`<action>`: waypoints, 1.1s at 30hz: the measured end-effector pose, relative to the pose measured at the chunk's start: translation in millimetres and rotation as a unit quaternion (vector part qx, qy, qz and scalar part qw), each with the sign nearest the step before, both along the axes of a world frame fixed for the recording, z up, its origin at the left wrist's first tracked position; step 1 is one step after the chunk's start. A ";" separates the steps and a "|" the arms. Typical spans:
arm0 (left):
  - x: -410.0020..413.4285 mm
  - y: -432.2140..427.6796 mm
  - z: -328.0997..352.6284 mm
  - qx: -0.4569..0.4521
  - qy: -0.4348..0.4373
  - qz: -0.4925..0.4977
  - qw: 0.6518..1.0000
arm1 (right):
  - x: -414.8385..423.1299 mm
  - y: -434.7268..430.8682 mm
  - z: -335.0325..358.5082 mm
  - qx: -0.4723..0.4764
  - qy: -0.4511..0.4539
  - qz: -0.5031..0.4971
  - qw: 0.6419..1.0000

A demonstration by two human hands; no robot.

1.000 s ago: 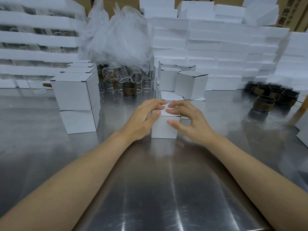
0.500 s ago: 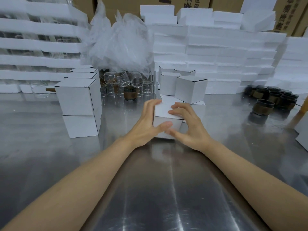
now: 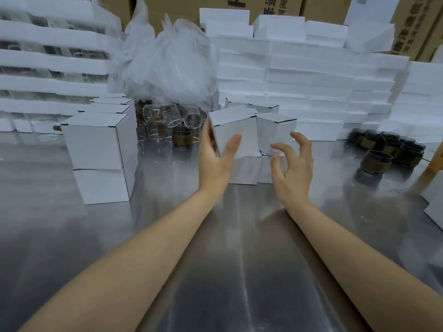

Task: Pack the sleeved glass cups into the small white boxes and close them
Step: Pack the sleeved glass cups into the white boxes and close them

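Observation:
My left hand grips a closed small white box and holds it tilted above the steel table, thumb on its front face. My right hand hovers just right of the box with loosely curled fingers and holds nothing. Behind the raised box stand more closed white boxes. A stack of closed boxes rises at the left. Sleeved glass cups with dark brown bands cluster at the right.
Bare glass cups and one sleeved cup sit at the back centre under crumpled plastic wrap. Foam trays are piled along the back. White boxes stand at the right edge.
The box has left the table: my left hand lifted it up and away while my right hand let go and drew back to the right.

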State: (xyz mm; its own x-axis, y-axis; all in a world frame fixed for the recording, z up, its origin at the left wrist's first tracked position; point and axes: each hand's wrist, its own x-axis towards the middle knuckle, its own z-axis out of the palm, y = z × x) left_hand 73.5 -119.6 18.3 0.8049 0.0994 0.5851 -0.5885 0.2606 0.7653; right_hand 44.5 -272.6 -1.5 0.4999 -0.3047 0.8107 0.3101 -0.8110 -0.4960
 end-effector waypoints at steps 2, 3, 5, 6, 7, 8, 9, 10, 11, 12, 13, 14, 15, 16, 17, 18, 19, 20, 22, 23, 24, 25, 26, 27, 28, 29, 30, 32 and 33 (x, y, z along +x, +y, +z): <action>9.4 -13.2 3.4 0.014 -0.001 0.005 1.000 | 5.8 -2.6 0.0 -0.011 0.006 -0.021 1.000; 15.1 -16.5 2.1 0.039 -0.006 0.011 0.999 | 8.0 -4.4 -0.8 -0.014 0.004 -0.031 0.999; 25.0 -17.7 -5.9 0.101 -0.006 0.014 0.995 | 11.7 -8.7 -2.8 -0.004 0.001 -0.047 0.999; 28.0 -16.4 -10.8 0.124 -0.002 0.012 0.992 | 13.1 -10.5 -3.0 0.009 0.007 -0.051 0.999; 29.3 -14.8 -15.0 0.137 0.002 0.012 0.991 | 14.0 -11.7 -2.9 0.025 0.019 -0.051 0.998; 29.8 -13.4 -18.0 0.139 0.003 0.010 0.990 | 14.7 -12.1 -2.9 0.039 0.032 -0.046 0.998; 30.4 -12.7 -19.5 0.138 0.007 0.005 0.990 | 15.1 -12.2 -2.7 0.047 0.044 -0.038 0.997; 30.9 -12.8 -20.1 0.137 0.016 -0.005 0.990 | 15.0 -11.9 -2.5 0.049 0.054 -0.027 0.997; 31.2 -13.1 -20.1 0.140 0.025 -0.015 0.990 | 14.7 -11.8 -1.8 0.046 0.064 -0.017 0.997; 31.7 -13.3 -20.4 0.146 0.032 -0.024 0.988 | 14.1 -11.4 -1.0 0.043 0.073 -0.011 0.996; 32.5 -12.8 -21.1 0.153 0.036 -0.033 0.987 | 13.5 -11.3 0.0 0.043 0.080 -0.009 0.996; 33.5 -12.3 -22.1 0.161 0.041 -0.037 0.985 | 13.0 -11.4 1.1 0.045 0.084 -0.009 0.995; 34.2 -11.3 -22.9 0.171 0.047 -0.036 0.984 | 12.6 -11.4 1.6 0.046 0.088 -0.008 0.995; 34.8 -10.4 -23.5 0.178 0.050 -0.030 0.982 | 12.5 -11.3 1.9 0.046 0.093 -0.004 0.995; 34.9 -9.9 -23.8 0.179 0.048 -0.022 0.982 | 12.6 -11.2 1.8 0.044 0.098 0.001 0.994; 34.4 -10.3 -23.8 0.175 0.046 -0.013 0.983 | 13.1 -11.4 1.4 0.043 0.105 0.008 0.994; 33.7 -11.1 -23.8 0.171 0.048 -0.003 0.984 | 13.6 -11.6 1.3 0.043 0.112 0.014 0.993; 33.3 -11.6 -23.9 0.174 0.050 0.010 0.983 | 14.4 -11.8 0.8 0.041 0.119 0.019 0.992; 32.5 -12.0 -24.0 0.202 0.052 0.043 0.977 | 16.3 -12.8 -0.3 0.034 0.129 0.023 0.991; 32.3 -12.1 -23.7 0.217 0.054 0.052 0.973 | 17.2 -13.5 -0.9 0.032 0.131 0.022 0.991; 32.1 -12.4 -23.3 0.226 0.058 0.055 0.971 | 17.9 -14.0 -1.6 0.031 0.131 0.021 0.991; 31.7 -12.7 -23.1 0.231 0.061 0.059 0.969 | 18.2 -14.7 -2.0 0.032 0.131 0.022 0.991; 30.6 -12.8 -22.6 0.236 0.058 0.074 0.967 | 18.4 -15.4 -2.5 0.034 0.130 0.027 0.991; 27.7 -12.3 -21.3 0.245 0.042 0.110 0.962 | 18.3 -15.8 -2.8 0.037 0.129 0.033 0.990; 22.8 -12.0 -19.2 0.256 0.010 0.161 0.953 | 17.7 -15.9 -3.0 0.044 0.126 0.038 0.990; 16.1 -12.5 -17.1 0.265 -0.038 0.214 0.939 | 15.7 -15.7 -3.0 0.058 0.119 0.040 0.990; 7.8 -15.0 -14.9 0.267 -0.091 0.250 0.926 | 12.8 -15.2 -2.5 0.077 0.108 0.038 0.990; -15.2 -30.0 -13.0 0.259 -0.168 0.240 0.920 | 2.3 -14.8 -1.1 0.109 0.085 0.030 0.990; -30.3 -43.1 -12.7 0.262 -0.181 0.196 0.927 | -4.8 -16.4 -0.5 0.120 0.076 0.029 0.989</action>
